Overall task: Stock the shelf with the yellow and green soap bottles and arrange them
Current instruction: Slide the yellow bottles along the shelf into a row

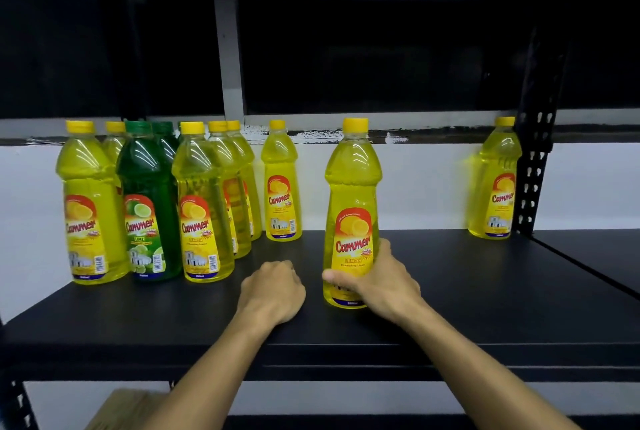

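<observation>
Presently the right hand (384, 282) grasps a clear plastic bottle of yellow lemon soap (351, 215), upright near the black shelf's (450, 308) front edge, apparently for positioning. Left hand (272, 291) rests clenched beside it, holding nothing; stocked bottles (204, 208) stand far left.

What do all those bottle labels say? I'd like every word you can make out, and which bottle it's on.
"Cammer" – brand, on the yellow bottle gripped by the right hand, and on the other bottles' labels.
"LEMON" – under the brand on that held bottle; also on the front-row yellow bottle.
"LIME" – on the green bottle.
"Dishwashing Liquid" – below "LEMON" on the held bottle, just legible.
The red badges, barcodes and bottom bands are too small or blurred to read.
</observation>
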